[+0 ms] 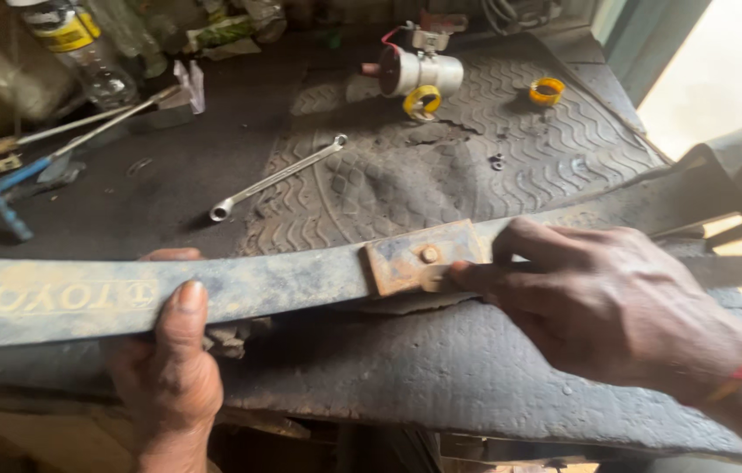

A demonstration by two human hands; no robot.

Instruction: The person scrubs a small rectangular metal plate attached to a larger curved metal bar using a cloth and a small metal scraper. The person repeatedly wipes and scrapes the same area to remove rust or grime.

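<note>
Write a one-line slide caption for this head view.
Left hand steadies a long metal bar while right hand fingers its rusty plate.

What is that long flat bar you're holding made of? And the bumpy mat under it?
The long flat grey bar, held by the left hand and right hand, looks like steel: dull, dusty, with an orange rusty square plate bolted on. The dark wavy-patterned mat seems to be rubber, probably old tyre tread, worn and matt.
</note>
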